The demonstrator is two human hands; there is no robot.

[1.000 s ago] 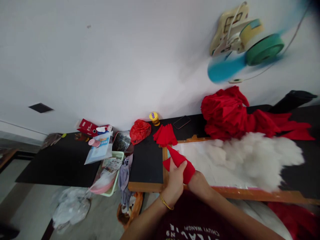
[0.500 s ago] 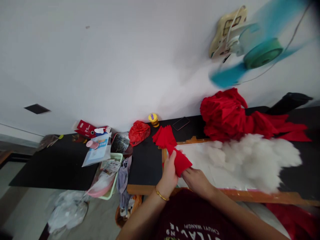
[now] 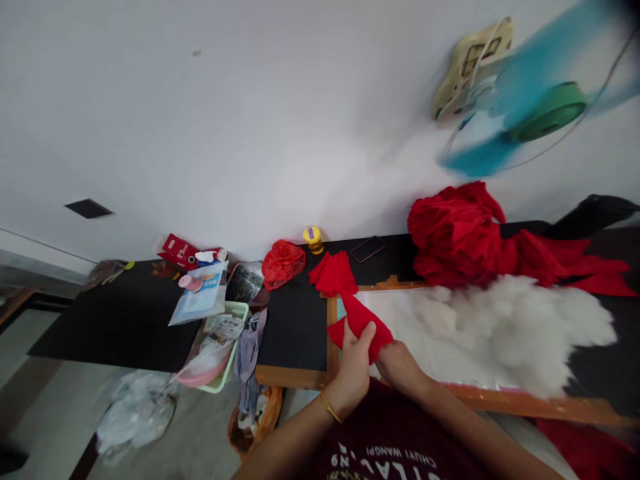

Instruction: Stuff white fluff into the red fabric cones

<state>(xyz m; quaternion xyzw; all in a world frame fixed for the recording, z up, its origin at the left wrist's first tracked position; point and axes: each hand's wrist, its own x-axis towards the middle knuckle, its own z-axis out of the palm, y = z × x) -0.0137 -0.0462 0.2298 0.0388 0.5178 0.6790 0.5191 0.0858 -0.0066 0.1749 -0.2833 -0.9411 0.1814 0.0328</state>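
A red cloth piece (image 3: 371, 328), narrow toward the far end and wider near me, is held over the table's front part. My left hand (image 3: 356, 357), with a gold bangle at the wrist, is closed around its side, thumb on top. At the wide near end, my right hand (image 3: 400, 367) is curled against the cloth; its fingertips are hidden by the fabric. Just beyond lies a fanned stack of red cloth pieces (image 3: 332, 273). To the right, a fluffy heap of white stuffing (image 3: 515, 330) rests on a white board (image 3: 400, 310) with a wooden edge.
A big pile of red cloth (image 3: 455, 237) lies at the back right, below a spinning blue fan (image 3: 550, 110). A phone (image 3: 369, 249), a yellow-lidded jar (image 3: 313, 240) and a red plastic bag (image 3: 283, 263) stand along the wall. A green basket (image 3: 239, 310) is at the left.
The held red cloth has turned and bulges more, with a flap now showing left of my left hand. My left thumb now lies across it. The view has shifted slightly.
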